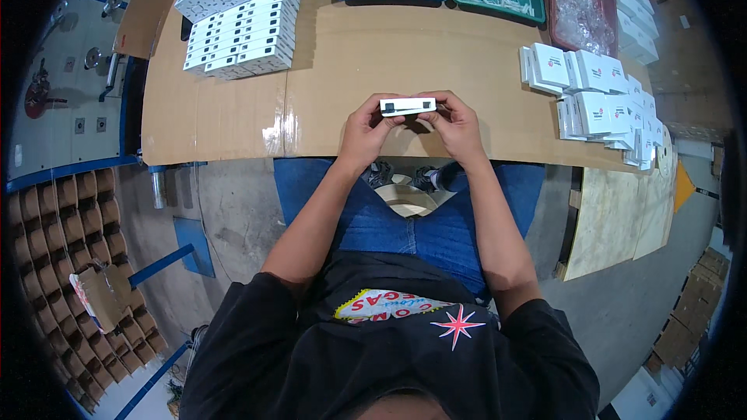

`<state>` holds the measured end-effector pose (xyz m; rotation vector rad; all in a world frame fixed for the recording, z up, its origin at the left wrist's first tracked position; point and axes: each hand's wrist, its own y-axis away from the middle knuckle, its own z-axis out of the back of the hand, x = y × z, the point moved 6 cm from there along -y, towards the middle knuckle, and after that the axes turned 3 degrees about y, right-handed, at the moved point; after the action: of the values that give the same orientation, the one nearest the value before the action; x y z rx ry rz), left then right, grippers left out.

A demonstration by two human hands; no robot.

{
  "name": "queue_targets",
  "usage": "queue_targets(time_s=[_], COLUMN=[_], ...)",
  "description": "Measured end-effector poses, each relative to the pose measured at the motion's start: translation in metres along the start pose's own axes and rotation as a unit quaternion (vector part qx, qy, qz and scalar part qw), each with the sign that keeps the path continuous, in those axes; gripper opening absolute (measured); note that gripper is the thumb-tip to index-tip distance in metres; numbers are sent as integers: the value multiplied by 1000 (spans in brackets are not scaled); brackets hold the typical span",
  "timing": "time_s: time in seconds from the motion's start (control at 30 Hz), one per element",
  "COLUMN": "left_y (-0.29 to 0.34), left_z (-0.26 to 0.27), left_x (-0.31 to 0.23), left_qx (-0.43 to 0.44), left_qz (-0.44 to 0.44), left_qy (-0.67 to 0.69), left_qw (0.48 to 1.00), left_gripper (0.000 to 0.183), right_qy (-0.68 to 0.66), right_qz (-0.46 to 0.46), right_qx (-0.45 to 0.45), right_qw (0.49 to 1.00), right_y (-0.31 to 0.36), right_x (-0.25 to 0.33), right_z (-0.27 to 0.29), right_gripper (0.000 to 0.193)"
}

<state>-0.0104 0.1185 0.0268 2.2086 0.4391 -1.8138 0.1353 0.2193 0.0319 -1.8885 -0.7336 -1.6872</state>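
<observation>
A small white carton (408, 106) is held between both my hands just above the near part of the cardboard-covered table (358, 50). Its narrow side faces me, with a dark square mark near each end and a thin dark gap along it. My left hand (363, 135) grips the carton's left end, the thumb underneath and the fingers behind. On the right end my right hand (461, 131) has a matching grip, its fingers partly hidden behind the carton. What is inside the carton cannot be seen.
Stacked white cartons (241, 35) stand at the far left. Small white boxes (597, 113) are heaped at the right. Along the back sit a blue tray (393, 0) and a green tray (498, 18) with slim white pieces, and a red tray (553, 4) with clear plastic.
</observation>
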Motion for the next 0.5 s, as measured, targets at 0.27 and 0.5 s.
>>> queue_targets(time_s=[0.27, 0.5], left_y=[0, 1], left_z=[-1, 2], left_x=[-1, 4], left_qx=[8, 1], left_qz=[15, 18], left_qy=[12, 19], left_qw=[1000, 1000], left_gripper=[27, 27], right_qy=[20, 9], right_qz=[-1, -5], right_qx=[-4, 0], right_qw=[1000, 1000], right_y=[1, 2], right_x=[-2, 4], right_z=[3, -1], right_gripper=[27, 26])
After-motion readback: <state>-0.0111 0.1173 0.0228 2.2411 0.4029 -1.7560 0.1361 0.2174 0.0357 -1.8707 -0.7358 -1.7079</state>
